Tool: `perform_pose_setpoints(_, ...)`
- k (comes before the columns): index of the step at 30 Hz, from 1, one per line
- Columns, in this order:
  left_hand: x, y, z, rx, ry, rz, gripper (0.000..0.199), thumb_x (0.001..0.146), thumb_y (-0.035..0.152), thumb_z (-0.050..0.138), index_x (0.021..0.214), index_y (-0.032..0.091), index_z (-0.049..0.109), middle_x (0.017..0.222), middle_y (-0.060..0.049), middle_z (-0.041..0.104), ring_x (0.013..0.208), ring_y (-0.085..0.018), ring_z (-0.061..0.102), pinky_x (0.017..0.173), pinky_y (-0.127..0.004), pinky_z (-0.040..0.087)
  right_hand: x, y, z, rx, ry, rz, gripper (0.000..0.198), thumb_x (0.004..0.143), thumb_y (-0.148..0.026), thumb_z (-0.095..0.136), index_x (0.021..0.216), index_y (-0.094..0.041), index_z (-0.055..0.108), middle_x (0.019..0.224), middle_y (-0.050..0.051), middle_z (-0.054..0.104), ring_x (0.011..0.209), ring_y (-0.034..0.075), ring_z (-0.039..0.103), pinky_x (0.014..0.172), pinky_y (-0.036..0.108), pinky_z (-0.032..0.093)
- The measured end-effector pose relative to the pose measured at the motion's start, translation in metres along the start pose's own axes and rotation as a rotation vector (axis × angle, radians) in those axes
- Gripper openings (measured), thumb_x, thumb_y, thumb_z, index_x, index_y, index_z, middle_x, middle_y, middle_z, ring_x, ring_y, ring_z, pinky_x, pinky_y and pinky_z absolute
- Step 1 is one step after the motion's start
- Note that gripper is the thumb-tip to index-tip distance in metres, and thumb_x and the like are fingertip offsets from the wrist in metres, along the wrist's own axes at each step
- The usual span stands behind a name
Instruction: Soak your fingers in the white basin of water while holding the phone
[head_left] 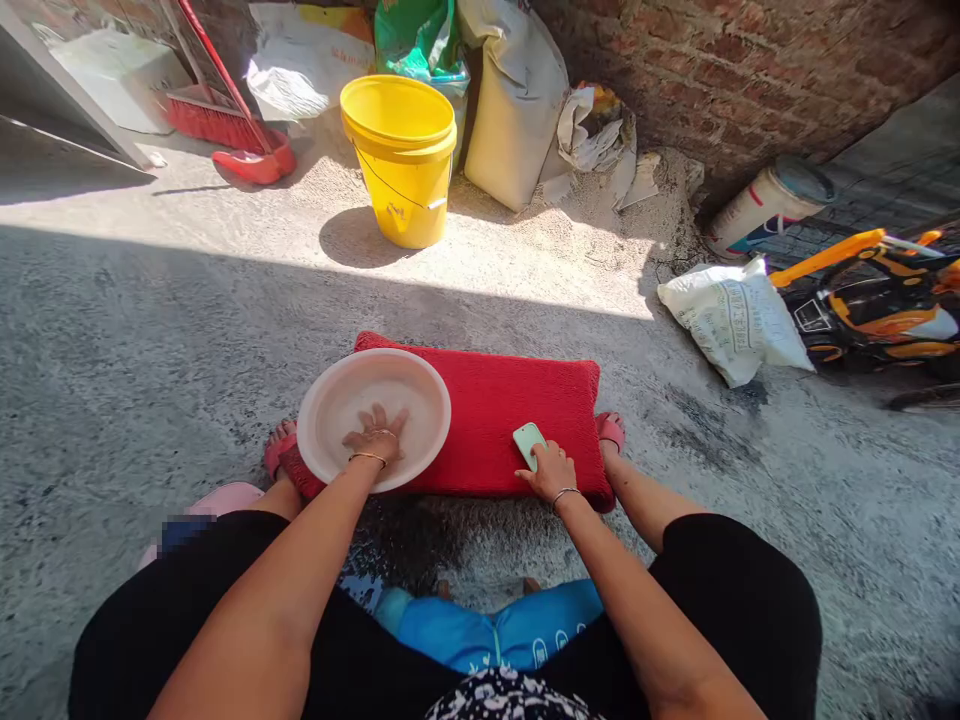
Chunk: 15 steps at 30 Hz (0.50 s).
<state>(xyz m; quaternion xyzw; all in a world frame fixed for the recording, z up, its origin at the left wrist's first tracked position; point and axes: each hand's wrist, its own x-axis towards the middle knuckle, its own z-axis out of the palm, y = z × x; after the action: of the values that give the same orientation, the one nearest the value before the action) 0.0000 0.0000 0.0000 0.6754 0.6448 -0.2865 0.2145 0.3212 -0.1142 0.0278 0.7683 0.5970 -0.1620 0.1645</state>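
Left hand [377,440]: palm down in the white plastic basin [328,405], fingers spread wide, dipped in cloudy water [382,383]; grip wide, nothing visible held.

Right hand [553,468]: at the near end of the mint-green phone-shaped slab [526,436]. Index finger on it, thumb out to the left, remaining fingers bent. Narrow pose; can't tell whether it's actually pinched or just touched. Phone or bare case, can't tell either.

Slab position: lying on the red plush cover [480,405] of a low bench, right half, nearer the near edge than the far one. Far end of slab sticks out clear of the fingers.

Edges: basin takes up the left end of the bench; its rim reaches past the left edge in this view and comes right down to the near edge. Bare red strip between basin rim and slab, wider bare patch from slab to far edge. Right end has a margin too, then the right pink sandal [613,430] just beside it. Left pink sandal [273,452] is tight by the basin's left side.

Room: concrete floor [247,330] is open beyond the far edge up to the yellow bucket [409,215], well apart. Far right: white printed sack [746,320], against the orange-black toy excavator [870,310]. Near side: dark wet floor [427,535] between the knees.
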Motion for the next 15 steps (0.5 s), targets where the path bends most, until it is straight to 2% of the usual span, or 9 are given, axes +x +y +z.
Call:
perform_pose_setpoints(4, 0.000, 0.000, 0.001, 0.013, 0.019, -0.001, 0.093, 0.079, 0.038, 0.066, 0.151, 0.046, 0.008, 0.164, -0.016, 0.004, 0.145, -0.049, 0.010, 0.089, -0.074, 0.040, -0.001, 0.008, 0.017, 0.103, 0.006, 0.007, 0.044, 0.081, -0.046, 0.069, 0.117, -0.023, 0.058, 0.115, 0.010, 0.055, 0.100, 0.022, 0.055, 0.080, 0.031, 0.037)
perform_pose_setpoints(8, -0.001, 0.000, 0.000, 0.012, 0.007, -0.026, 0.093, 0.078, 0.040, 0.067, 0.150, 0.048, 0.009, 0.164, -0.014, 0.006, 0.145, -0.048, 0.010, 0.090, -0.073, 0.040, 0.013, 0.003, 0.010, 0.193, 0.090, -0.042, 0.036, 0.083, -0.035, 0.064, 0.116, -0.020, 0.061, 0.111, 0.009, 0.055, 0.102, 0.020, 0.053, 0.084, 0.028, 0.037)
perform_pose_setpoints(11, 0.002, 0.000, 0.003, 0.010, 0.021, -0.021, 0.096, 0.076, 0.044, 0.069, 0.151, 0.047, 0.009, 0.164, -0.015, 0.006, 0.145, -0.049, 0.010, 0.089, -0.073, 0.040, 0.038, -0.019, -0.005, 0.249, 0.162, -0.096, 0.040, 0.083, -0.035, 0.063, 0.121, -0.021, 0.060, 0.113, 0.009, 0.054, 0.102, 0.020, 0.052, 0.087, 0.028, 0.038)
perform_pose_setpoints(15, 0.007, -0.003, 0.010, 0.016, 0.020, -0.018, 0.095, 0.077, 0.042, 0.068, 0.150, 0.047, 0.009, 0.164, -0.016, 0.006, 0.144, -0.050, 0.010, 0.088, -0.074, 0.039, 0.083, -0.060, -0.031, 0.220, 0.158, -0.194, 0.043, 0.084, -0.038, 0.061, 0.125, -0.026, 0.059, 0.117, 0.009, 0.053, 0.102, 0.021, 0.051, 0.087, 0.030, 0.039)
